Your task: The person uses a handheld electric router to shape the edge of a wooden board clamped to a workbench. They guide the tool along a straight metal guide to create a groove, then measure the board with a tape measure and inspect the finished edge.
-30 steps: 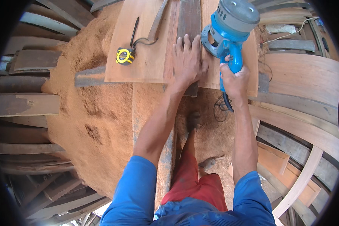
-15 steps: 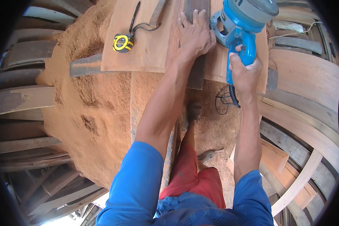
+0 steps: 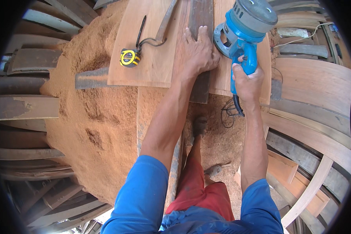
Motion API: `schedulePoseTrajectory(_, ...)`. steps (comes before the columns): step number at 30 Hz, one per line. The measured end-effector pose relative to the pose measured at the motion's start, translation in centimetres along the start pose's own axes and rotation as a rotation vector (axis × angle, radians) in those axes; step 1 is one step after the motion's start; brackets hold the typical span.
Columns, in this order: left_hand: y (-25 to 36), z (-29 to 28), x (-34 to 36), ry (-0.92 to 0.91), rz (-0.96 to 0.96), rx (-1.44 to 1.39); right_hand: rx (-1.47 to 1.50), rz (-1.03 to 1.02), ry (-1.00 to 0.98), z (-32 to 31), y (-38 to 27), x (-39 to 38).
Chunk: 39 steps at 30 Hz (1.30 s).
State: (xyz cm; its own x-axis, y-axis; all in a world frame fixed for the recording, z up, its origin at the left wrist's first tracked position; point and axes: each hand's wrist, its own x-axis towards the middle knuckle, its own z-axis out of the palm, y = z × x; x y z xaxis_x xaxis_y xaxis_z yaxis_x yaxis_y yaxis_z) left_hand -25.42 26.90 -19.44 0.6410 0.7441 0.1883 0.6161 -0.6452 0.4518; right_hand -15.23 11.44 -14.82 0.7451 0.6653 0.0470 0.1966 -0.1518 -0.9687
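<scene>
Far L, stacked boards (image 3: 25,108) lined the side, outer ends lost in the dark lens rim. Next, a sawdust heap (image 3: 89,156), then a grey bar (image 3: 90,78) poking out from under a wide wood panel (image 3: 148,72); rest of bar hidden. On the panel: yellow/blk tape measure (image 3: 129,57) near its L edge, w/ a blk pencil-like stick (image 3: 141,31) just beyond & a dark cord (image 3: 155,44) to the R. Exact type of stick hard to tell. Curved wood strip (image 3: 167,21) ran off the top edge.

Mid: dark plank (image 3: 200,90) lay lengthwise, far end cut off. L hand (image 3: 201,54) was palm-down on it, fingers loosely spread, no obj. visible in grasp; underside hidden.

R of that, R hand (image 3: 247,82) was wrapped firmly around the handle of a blue/grey pwr tool (image 3: 243,29), a finger by the trigger; other fingers mostly hidden. Tool stood over the R-hand panel (image 3: 221,85), top clipped; couldn't tell if base touched wood. Blk cable (image 3: 238,106) hung near side. Far R, more boards (image 3: 312,80), ends lost in rim.
</scene>
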Motion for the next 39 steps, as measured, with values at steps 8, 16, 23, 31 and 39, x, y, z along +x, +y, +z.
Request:
schedulePoseTrajectory(8,0.2,-0.2,-0.1,-0.015,0.001,0.04,-0.045,-0.093,-0.01,0.4,0.1,1.1)
schedulePoseTrajectory(16,0.5,-0.7,-0.1,-0.047,-0.027,0.04,-0.05,-0.041,0.007,0.9,-0.7,2.3)
schedulePoseTrajectory(23,0.6,-0.5,-0.1,-0.015,-0.014,0.015,-0.022,-0.081,0.008,1.1,0.2,3.7)
schedulePoseTrajectory(31,0.0,0.3,-0.3,0.067,0.036,0.063,-0.004,0.004,-0.011,1.1,0.3,5.3)
schedulePoseTrajectory(39,0.9,-1.4,-0.2,-0.076,-0.028,-0.029,0.008,0.036,-0.001,1.2,0.6,6.1)
